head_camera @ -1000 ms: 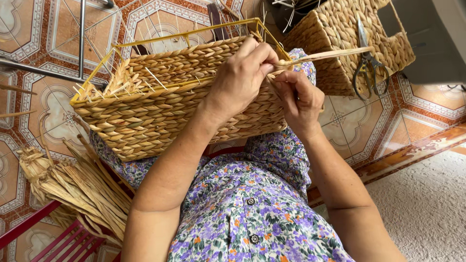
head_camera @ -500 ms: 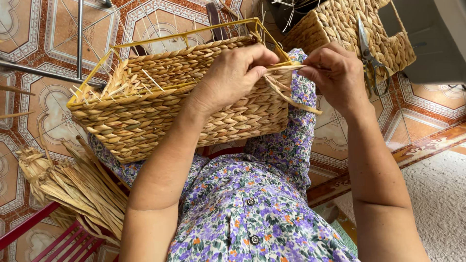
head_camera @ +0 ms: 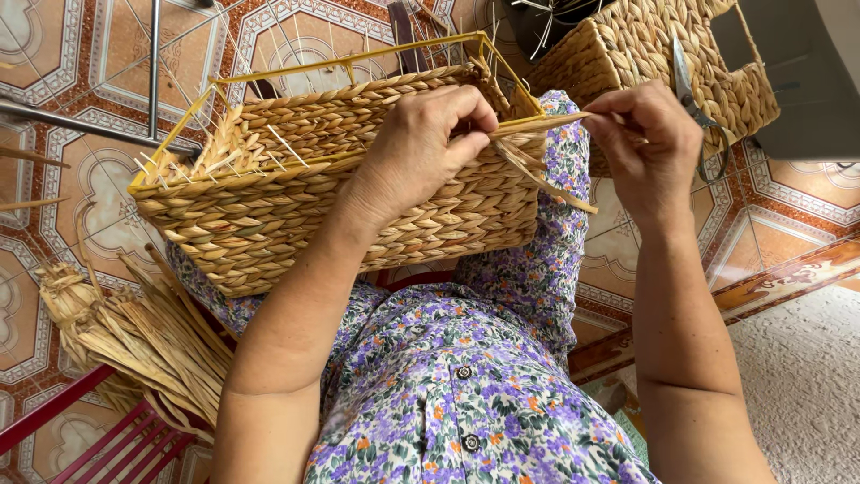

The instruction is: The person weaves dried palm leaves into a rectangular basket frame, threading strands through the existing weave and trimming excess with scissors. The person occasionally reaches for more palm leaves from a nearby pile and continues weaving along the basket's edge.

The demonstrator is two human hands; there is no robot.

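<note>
On the lap, 2 hands (head_camera: 421,143) (head_camera: 647,134) work 1 woven basket (head_camera: 358,206).

The right hand (head_camera: 649,143) has pulled the straw strand (head_camera: 537,124) rightward, away from the basket (head_camera: 358,206).

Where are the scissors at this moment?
In the head view, the scissors are at the upper right, resting against the finished woven basket, just beyond the right hand.
</note>
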